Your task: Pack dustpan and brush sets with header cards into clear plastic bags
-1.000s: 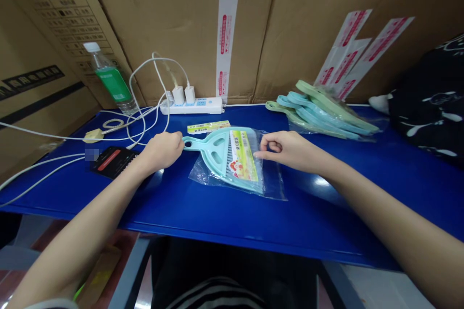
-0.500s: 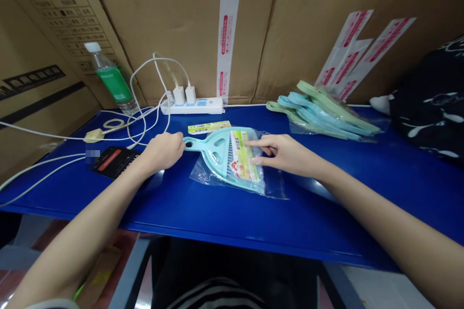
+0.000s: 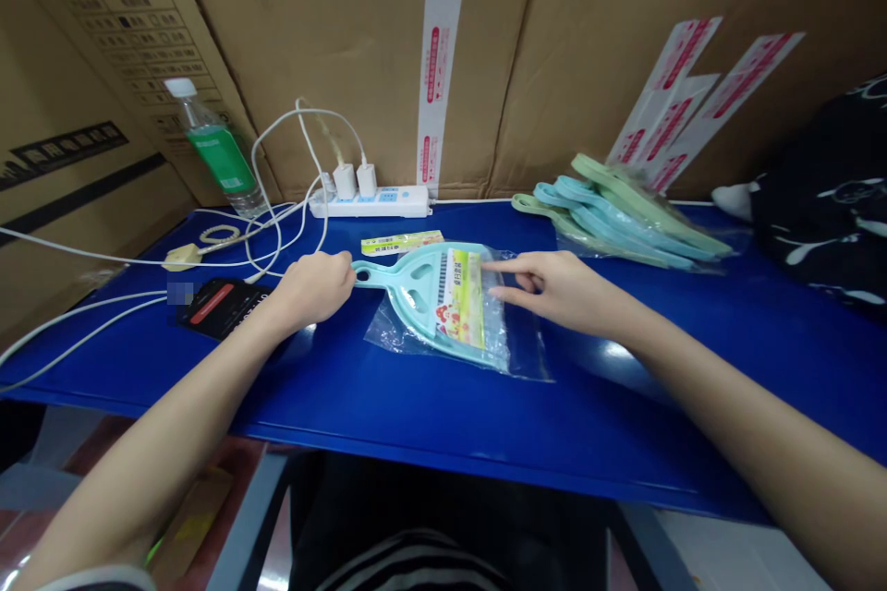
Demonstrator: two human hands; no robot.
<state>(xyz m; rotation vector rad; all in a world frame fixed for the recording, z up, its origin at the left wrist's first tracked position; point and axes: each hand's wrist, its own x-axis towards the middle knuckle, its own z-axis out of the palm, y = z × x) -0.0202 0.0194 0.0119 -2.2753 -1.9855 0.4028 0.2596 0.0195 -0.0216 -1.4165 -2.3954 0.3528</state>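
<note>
A light blue dustpan (image 3: 408, 286) lies on the blue table inside a clear plastic bag (image 3: 528, 353), its handle pointing left. My left hand (image 3: 320, 288) is closed around the handle's end. A yellow-green printed card (image 3: 466, 300) lies over the pan, partly covering a row of dark bristles (image 3: 443, 270). My right hand (image 3: 554, 291) rests at the pan's wide edge, with index finger and thumb stretched apart and the other fingers curled. The index fingertip is at the card's right edge; whether it presses on the plastic I cannot tell.
Behind the pan lies another printed card strip (image 3: 402, 243). Several bagged green and blue dustpans (image 3: 624, 212) are stacked at the back right. A power strip (image 3: 374, 201), white cables, a phone (image 3: 225, 307) and a bottle (image 3: 222, 157) occupy the left. Cardboard (image 3: 346, 37) walls the back.
The printed card has shifted left towards the handle and sits straighter, covering more of the bristles. My right fingertips have drawn slightly right, off the card's face. My left hand stays on the handle.
</note>
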